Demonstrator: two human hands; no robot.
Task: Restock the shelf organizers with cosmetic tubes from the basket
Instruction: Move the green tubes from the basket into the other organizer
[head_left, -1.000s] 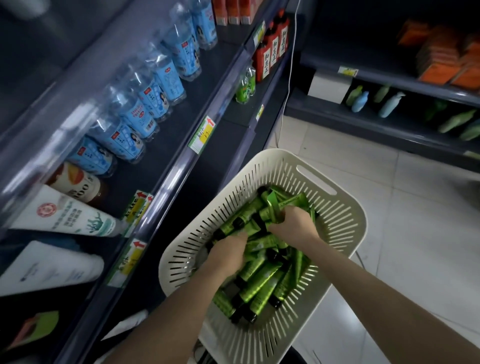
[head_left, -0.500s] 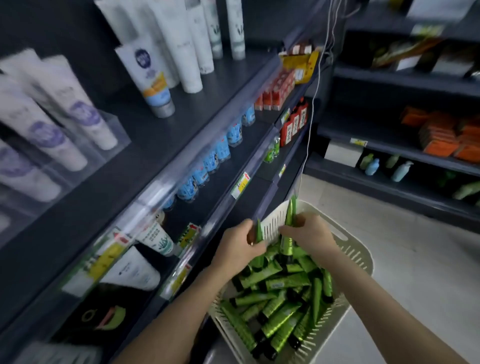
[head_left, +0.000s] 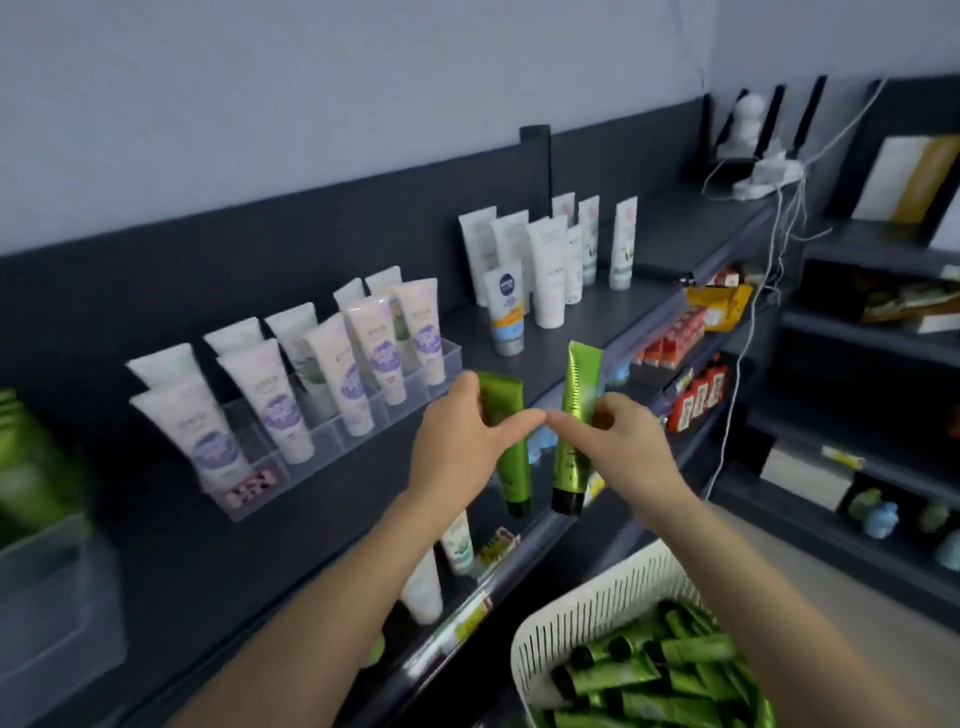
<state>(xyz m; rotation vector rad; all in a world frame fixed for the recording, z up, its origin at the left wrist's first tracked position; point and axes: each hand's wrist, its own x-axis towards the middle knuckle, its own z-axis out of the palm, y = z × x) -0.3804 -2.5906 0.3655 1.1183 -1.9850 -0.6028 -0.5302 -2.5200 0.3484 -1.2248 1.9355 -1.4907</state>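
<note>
Transfer step, by the look of it: left hand (head_left: 457, 457) pinching one green cosmetic tube (head_left: 514, 467) by its upper half, right hand (head_left: 623, 452) gripping a second green tube (head_left: 579, 384) mid-body, both hanging cap-down at centre frame in front of the top shelf (head_left: 582, 332). Many more green tubes lying in the white slotted basket (head_left: 587, 603) at lower right. Next, probably: carry both left to the blurred clear bin (head_left: 57, 597) at the far left edge, seemingly already holding green tubes, and lower each in upright. Clear acrylic organizer (head_left: 337, 441) left of centre, packed with white-and-purple tubes, with thin walls easy to clip; best passed in front. Bare shelf between it and the standing white tubes (head_left: 545, 270) at upper centre; open air along the shelf front.
</note>
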